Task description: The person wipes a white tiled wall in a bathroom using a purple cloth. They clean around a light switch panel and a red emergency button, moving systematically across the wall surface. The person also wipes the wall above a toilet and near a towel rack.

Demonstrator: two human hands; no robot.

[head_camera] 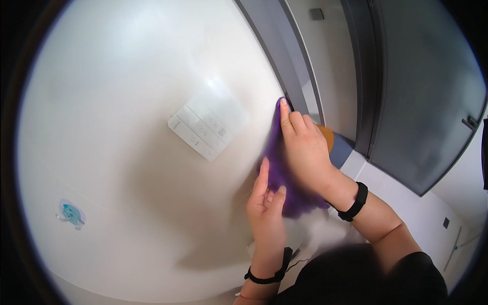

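A purple cloth (276, 152) hangs along the edge of a white wall panel, beside a grey frame (270, 49). My right hand (307, 148) presses the cloth's upper end against that edge with an extended finger, its palm over the cloth. Lower down, my left hand (268, 202) has its thumb and fingers apart and touches the cloth's lower part; whether it grips the fabric cannot be told. The cloth's bottom spreads out below the right hand and looks blurred. Each wrist wears a black band.
A translucent sheet with printing (207, 126) is fixed to the white surface (114, 95). A blue adhesive hook (71, 215) sits at the lower left. At the right stands a frosted glass door (423, 87) with a dark handle (471, 122). An orange and blue mat (341, 150) lies on the floor.
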